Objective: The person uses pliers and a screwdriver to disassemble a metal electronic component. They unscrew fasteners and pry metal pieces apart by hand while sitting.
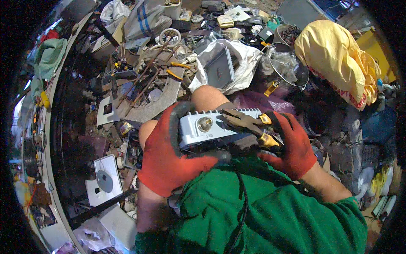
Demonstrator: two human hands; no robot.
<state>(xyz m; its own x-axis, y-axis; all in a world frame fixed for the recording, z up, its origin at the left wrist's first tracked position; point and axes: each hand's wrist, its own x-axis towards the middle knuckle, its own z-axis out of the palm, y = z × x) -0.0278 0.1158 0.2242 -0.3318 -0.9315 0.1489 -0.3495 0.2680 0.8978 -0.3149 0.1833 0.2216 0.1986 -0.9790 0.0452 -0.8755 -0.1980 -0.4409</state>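
Left hand [169, 154] in a red glove clamps the white ribbed metal box [211, 127] over the knees, right hand [292, 144] apparently squeezing yellow-handled pliers [249, 122] on it; steady grip advised

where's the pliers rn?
Head view, centre-right: the pliers are in the right hand, jaws lying across the top of the grey metal box that the left hand grips, above the green shirt.

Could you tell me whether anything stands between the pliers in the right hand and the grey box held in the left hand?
Nothing visible does. The left hand grips the grey box, and the pliers in the right hand already lie across its top, seemingly touching it.
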